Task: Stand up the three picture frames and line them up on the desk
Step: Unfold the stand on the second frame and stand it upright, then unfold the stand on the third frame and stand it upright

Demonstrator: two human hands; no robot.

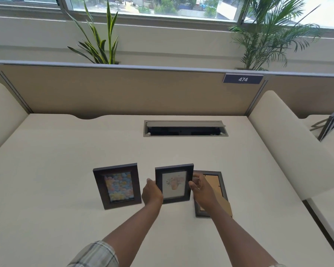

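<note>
Three dark picture frames are on the cream desk (66, 160). The left frame (117, 185), with a pastel dotted picture, stands upright. The middle frame (174, 183), showing a pale floral picture, is upright between my hands. My left hand (151, 192) grips its left edge and my right hand (200, 186) grips its right edge. The third frame (219, 182) lies face down to the right, its brown backing and stand showing; my right hand and forearm cover part of it.
An open grey cable box (185, 128) is sunk into the desk at the back. A beige partition (123, 89) with a "474" sign (243, 79) closes the far side. Cream dividers (289, 143) flank the desk. Another frame (331, 123) stands on the neighbouring desk.
</note>
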